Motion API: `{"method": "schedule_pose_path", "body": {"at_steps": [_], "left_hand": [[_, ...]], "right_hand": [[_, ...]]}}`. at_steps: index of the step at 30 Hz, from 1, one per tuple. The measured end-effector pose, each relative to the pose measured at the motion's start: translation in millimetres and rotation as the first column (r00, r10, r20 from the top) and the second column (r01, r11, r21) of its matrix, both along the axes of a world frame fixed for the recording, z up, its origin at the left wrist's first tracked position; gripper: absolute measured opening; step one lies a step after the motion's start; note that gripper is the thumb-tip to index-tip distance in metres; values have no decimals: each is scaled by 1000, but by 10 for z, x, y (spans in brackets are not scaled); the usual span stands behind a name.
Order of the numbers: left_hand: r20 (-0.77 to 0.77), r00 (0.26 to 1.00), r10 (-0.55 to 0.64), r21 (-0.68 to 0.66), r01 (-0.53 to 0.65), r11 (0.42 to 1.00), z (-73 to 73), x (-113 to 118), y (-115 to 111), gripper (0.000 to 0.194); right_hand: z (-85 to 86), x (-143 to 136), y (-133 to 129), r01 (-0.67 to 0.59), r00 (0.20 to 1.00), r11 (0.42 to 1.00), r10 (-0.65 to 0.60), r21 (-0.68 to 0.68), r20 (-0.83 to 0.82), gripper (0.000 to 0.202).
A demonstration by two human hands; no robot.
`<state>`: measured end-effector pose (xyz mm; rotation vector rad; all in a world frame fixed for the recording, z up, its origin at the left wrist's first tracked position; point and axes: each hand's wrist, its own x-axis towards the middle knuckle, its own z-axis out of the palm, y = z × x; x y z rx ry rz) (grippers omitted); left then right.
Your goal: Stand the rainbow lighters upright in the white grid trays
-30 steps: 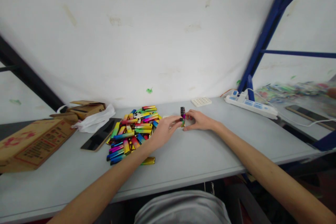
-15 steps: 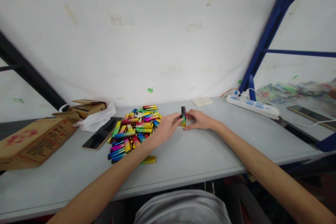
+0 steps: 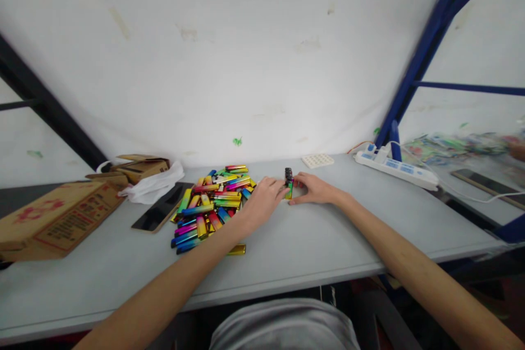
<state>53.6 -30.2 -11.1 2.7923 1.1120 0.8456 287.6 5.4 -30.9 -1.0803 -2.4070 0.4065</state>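
Observation:
Several shiny coloured lighters with dark tops stand upright in a short row (image 3: 289, 187) on the grey table. From the left, my left hand (image 3: 266, 197) closes its fingertips at the near end of the row. My right hand (image 3: 314, 188) curves round the right side, thumb and fingers bent against the lighters. Beside my left forearm lies a loose pile of metallic, rainbow-coloured lighters (image 3: 215, 202), partly hidden by that arm.
A white perforated tray (image 3: 318, 161) lies by the wall. On the left are a cardboard box (image 3: 61, 219), a white plastic bag (image 3: 153, 185) and a dark phone (image 3: 162, 209). A white power strip (image 3: 396, 169) sits right, near a blue frame (image 3: 418, 54); another person's blurred hand (image 3: 517, 149) shows beyond.
The view has shifted slightly. My left hand's fingers have bent more at the near end of the row, covering more of the lighters; my right hand stays beside them.

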Motion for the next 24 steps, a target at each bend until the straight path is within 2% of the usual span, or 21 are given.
{"method": "schedule_pose_path", "body": {"at_steps": [3, 5, 9, 11, 13, 15, 19, 22, 24], "left_hand": [[-109, 994, -24, 18, 26, 1000, -4, -22, 2, 24], [-121, 992, -34, 26, 38, 999, 52, -107, 27, 24], [-76, 997, -14, -10, 13, 1000, 242, -523, 154, 25], [-155, 986, -59, -92, 45, 995, 303, -787, 238, 31], [-210, 969, -131, -176, 94, 980, 314, -1001, 313, 41], [-217, 961, -170, -227, 120, 966, 284, -1119, 366, 40], [-164, 972, -169, -244, 126, 961, 210, -1103, 405, 15], [-97, 983, -157, -241, 130, 962, 225, -1019, 381, 14], [-22, 995, -99, -243, 90, 966, 280, -973, 339, 20]], "right_hand": [[13, 4, -9, -12, 1000, 1000, 12, 4, 19, 58], [22, 5, -17, -3, 1000, 1000, 3, 4, 27, 59], [48, 0, -45, 31, 999, 999, -31, -20, 33, 67], [63, -1, -60, 28, 999, 999, -27, -30, 36, 68], [70, 2, -68, 25, 999, 999, -24, -33, 31, 67], [64, 8, -63, 25, 999, 999, -24, -40, 26, 68], [33, 0, -46, 26, 999, 999, -25, -38, 29, 73], [30, -43, -58, 48, 998, 999, -48, 1, 45, 72], [40, -78, -76, 72, 996, 997, -73, 21, 54, 70]]}}
